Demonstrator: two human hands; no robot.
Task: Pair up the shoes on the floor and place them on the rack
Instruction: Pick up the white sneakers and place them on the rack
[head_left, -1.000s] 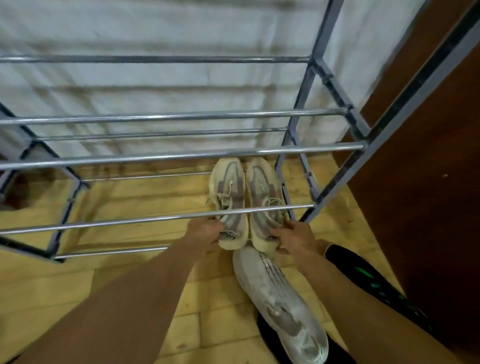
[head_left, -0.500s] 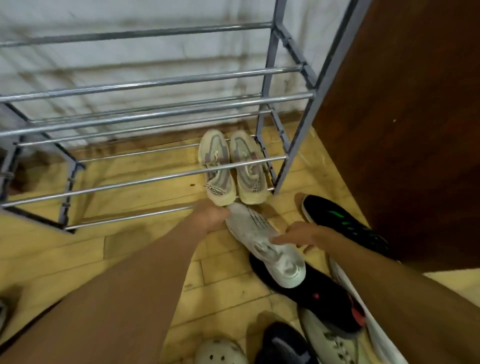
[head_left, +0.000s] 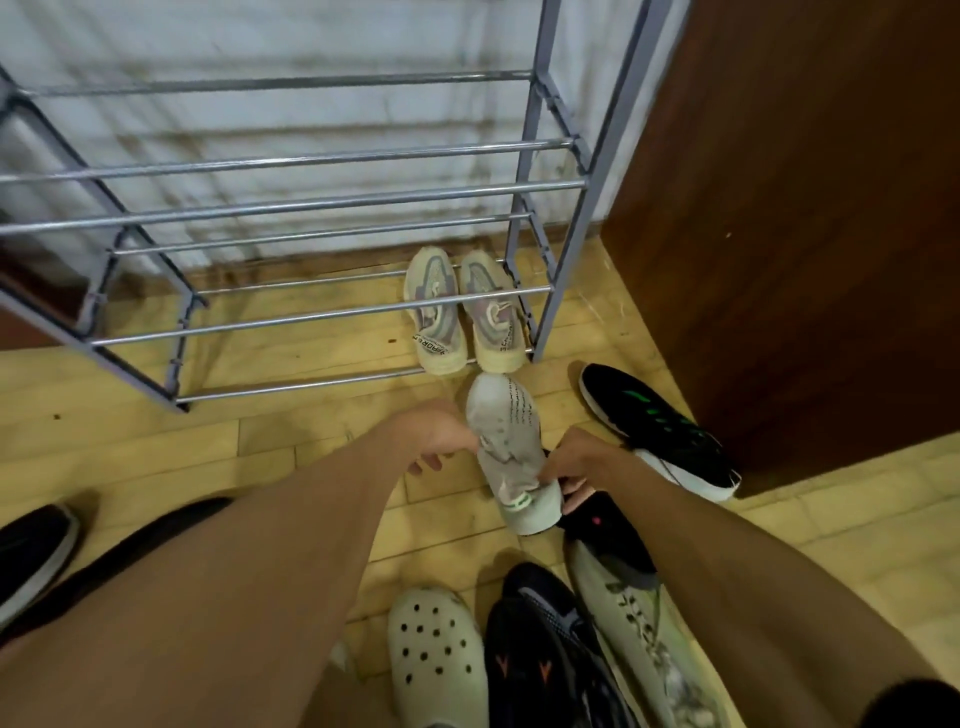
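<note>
A cream knit pair of sneakers sits on the grey metal rack's lowest rails; both hands close on a white mesh sneaker on the wooden floor, the right hand pinching its collar, the left hand touching its side with fingers loose. Its mate seems to lie under the right forearm, so a mismatch is likely; on thin rails a shoe could slip through.

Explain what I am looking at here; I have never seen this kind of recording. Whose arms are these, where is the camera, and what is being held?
The camera sits on a person's head, looking down, so the two bare arms are theirs. The left hand and right hand are both at a white sneaker on the wooden floor; the right fingers grip it near its opening. A metal shoe rack stands ahead, with one cream pair on its bottom rails. Loose shoes lie around: a black sneaker with green marks and a pale clog.
</note>
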